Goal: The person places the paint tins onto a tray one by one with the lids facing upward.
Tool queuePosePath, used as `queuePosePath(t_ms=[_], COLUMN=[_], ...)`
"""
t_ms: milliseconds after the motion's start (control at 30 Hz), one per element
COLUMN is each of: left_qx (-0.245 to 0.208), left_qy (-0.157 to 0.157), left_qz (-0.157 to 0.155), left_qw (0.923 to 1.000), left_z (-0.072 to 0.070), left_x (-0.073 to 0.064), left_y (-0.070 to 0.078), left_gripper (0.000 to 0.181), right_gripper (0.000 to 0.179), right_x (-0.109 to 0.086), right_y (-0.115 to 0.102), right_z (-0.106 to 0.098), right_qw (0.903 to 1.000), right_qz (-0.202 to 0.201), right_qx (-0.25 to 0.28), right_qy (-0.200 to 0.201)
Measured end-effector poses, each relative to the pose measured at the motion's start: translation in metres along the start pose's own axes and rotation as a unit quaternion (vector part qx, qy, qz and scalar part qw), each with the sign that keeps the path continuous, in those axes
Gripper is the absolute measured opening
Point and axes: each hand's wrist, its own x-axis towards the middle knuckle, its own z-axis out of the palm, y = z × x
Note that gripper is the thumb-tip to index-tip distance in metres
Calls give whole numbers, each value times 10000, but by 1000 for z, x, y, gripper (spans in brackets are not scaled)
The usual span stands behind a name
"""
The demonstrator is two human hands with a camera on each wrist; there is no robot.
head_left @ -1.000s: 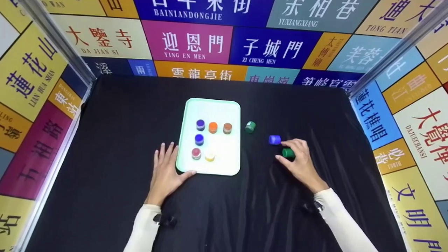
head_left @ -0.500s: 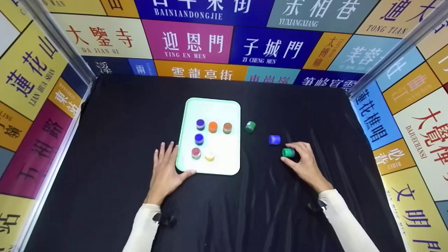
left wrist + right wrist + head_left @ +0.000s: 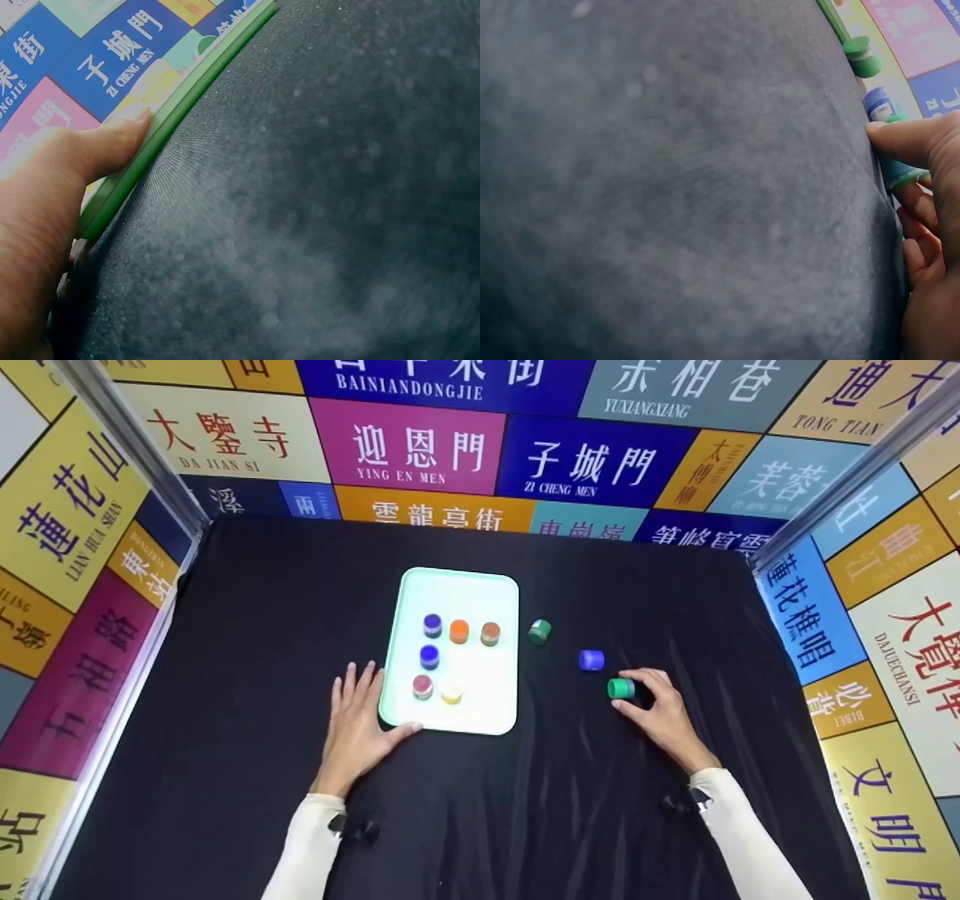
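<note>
My left hand (image 3: 356, 739) rests at the near left corner of a mint-green tray (image 3: 499, 712). Its fingers lie straight along the side, and the left wrist view shows the thumb (image 3: 120, 142) over the green rim. To the right of the tray, my right hand (image 3: 664, 716) holds a green-lidded paint jar (image 3: 620, 688) between thumb and fingers, the lid facing left. The right wrist view shows the thumb (image 3: 907, 140) against that jar, partly covering it. Just beyond lies a blue-violet paint jar (image 3: 592, 660); another green paint jar (image 3: 539, 631) is by the tray's right edge.
On the tray are a purple jar (image 3: 432, 625), an orange jar (image 3: 459, 631), a brown jar (image 3: 490, 634), a blue jar (image 3: 429, 657), a dark red jar (image 3: 422, 686) and a pale yellow jar (image 3: 451, 694). Black cloth (image 3: 480, 817) covers the table; printed panels (image 3: 405, 450) enclose it.
My right hand has drawn back slightly to the right, uncovering more of the green-lidded jar, which stays in place. The left hand and tray keep their places; the head view has shifted a little.
</note>
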Motion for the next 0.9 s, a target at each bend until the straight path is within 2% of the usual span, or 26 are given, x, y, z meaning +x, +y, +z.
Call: queuePosePath(t_ms=[267,567,900], left_qx=[25,26,8], left_qy=[12,-17,-62], left_qz=[13,-15,-24], left_qw=[10000,10000,10000], left_z=[-1,0,0], left_x=[0,0,0], left_y=[0,-1,0], left_gripper=[117,117,116], right_gripper=[50,45,37], right_x=[0,0,-1], right_y=[2,-2,-38], right_z=[0,4,2], right_qw=[9997,9991,9983], right_qz=[49,183,273], right_qx=[224,248,353], right_qy=[95,292,385])
